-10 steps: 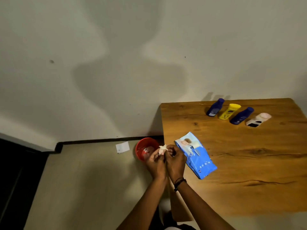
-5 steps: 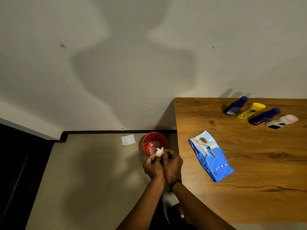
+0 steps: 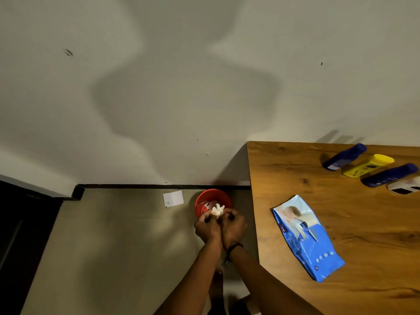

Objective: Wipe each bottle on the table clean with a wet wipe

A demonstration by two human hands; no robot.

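A pale wall [image 3: 159,64] fills most of the room from where I stand, marked with a few small dark specks and carrying a broad soft shadow of a person across its middle. Below it runs a beige floor [image 3: 102,246], bounded at the wall's foot by a black skirting strip [image 3: 159,185]. A dark, unlit area [image 3: 20,235] takes up the left edge.

On the right, a wooden tabletop [image 3: 363,223] with strong grain and a few knots stands against the wall, its near left corner jutting toward the person's arms. A blue pack of wipes [image 3: 306,237] lies flat on it, near the left edge and angled.

On the floor, just beside the tabletop's left edge and close to the skirting, stands a red bin [image 3: 212,197] with some white scraps inside. The left hand [image 3: 206,227] and right hand [image 3: 234,226] are pressed side by side over the floor at the bin's near rim. Both have curled fingers, and the grip of each pinches one crumpled white wet wipe [image 3: 217,210] that pokes up between them, over the bin. A dark band [image 3: 234,246] circles the right wrist.

At the tabletop's far right, four bottles lie on their sides in a close row: a dark blue bottle [image 3: 344,156], a yellow bottle [image 3: 368,165], a second blue bottle [image 3: 389,175] and a white bottle [image 3: 405,187] cut by the frame edge. All are well apart from the hands.

A small white paper slip [image 3: 173,198] lies on the floor left of the bin.
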